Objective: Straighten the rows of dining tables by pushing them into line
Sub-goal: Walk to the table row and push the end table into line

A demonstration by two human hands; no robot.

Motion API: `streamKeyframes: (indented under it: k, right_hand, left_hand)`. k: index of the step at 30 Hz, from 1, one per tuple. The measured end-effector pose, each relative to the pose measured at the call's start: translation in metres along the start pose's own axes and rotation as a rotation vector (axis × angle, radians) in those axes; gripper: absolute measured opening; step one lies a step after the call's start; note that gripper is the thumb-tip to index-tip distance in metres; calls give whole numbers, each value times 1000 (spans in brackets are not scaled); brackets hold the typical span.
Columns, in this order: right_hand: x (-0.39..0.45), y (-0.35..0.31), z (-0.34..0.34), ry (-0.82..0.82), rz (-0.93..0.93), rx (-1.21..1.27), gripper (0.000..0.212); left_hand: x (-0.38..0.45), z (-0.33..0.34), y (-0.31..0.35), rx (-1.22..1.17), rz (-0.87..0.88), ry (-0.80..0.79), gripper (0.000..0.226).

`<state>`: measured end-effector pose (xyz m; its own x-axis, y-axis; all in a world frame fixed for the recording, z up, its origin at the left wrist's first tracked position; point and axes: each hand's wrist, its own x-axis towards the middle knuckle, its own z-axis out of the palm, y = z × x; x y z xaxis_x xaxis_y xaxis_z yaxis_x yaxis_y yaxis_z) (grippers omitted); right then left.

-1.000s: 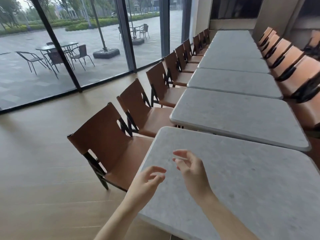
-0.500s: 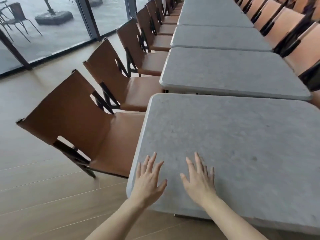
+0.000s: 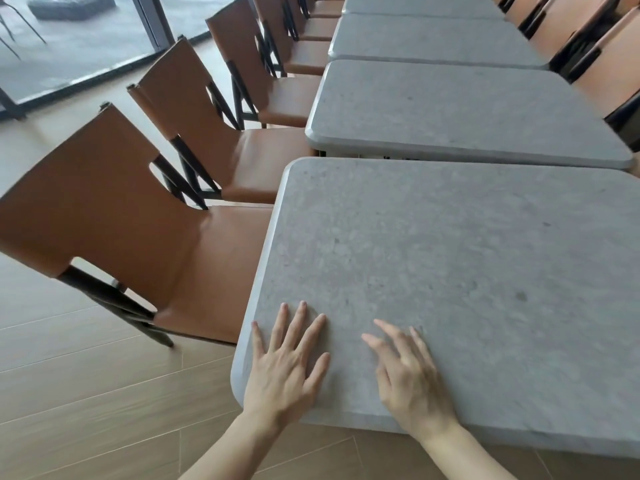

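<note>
A row of grey stone-topped dining tables runs away from me. The nearest table [image 3: 450,271] fills the lower right; its left edge sits further left than that of the second table [image 3: 450,109] behind it. My left hand [image 3: 287,362] lies flat with spread fingers on the nearest table's near left corner. My right hand [image 3: 408,379] rests on the top just to the right, fingers straight and slightly lifted. Neither hand grips anything.
Brown leather chairs with black frames line the left side; the closest chair [image 3: 114,230] is tucked against the nearest table, another chair [image 3: 221,133] stands behind it. More chairs [image 3: 609,64] line the right. Wood floor [image 3: 69,393] lies on the left, glass wall [image 3: 69,46] beyond.
A second ago both hands hovered curled above the table. They came down flat onto its near left corner, and my view dropped closer to the tabletop.
</note>
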<state>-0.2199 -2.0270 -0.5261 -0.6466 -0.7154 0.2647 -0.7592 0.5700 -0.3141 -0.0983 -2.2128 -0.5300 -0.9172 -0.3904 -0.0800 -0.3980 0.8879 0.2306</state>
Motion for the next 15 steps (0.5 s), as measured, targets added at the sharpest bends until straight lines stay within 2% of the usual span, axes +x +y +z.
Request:
streamKeyframes:
  k: [2,6,9,12,15]
  right_hand:
    - [-2,0,1,-22,-53,36,45]
    - [-1,0,0,-139,21,20,53]
    - [-3,-2,-4,-206,31,15,62]
    - [-9,-3,-10,-305,-75,-26,80]
    - [-12,-5,-18,-409,-136,-113,102]
  left_hand:
    - [0,-1,0,-3,-1,7,74]
    - [-2,-5,1,-47,-1,21,84]
    - [-9,-10,2,-32,46,-33,91]
    - [-16,-12,2,42,181,-93,95]
    - [-20,-10,5,94,215,-105,112]
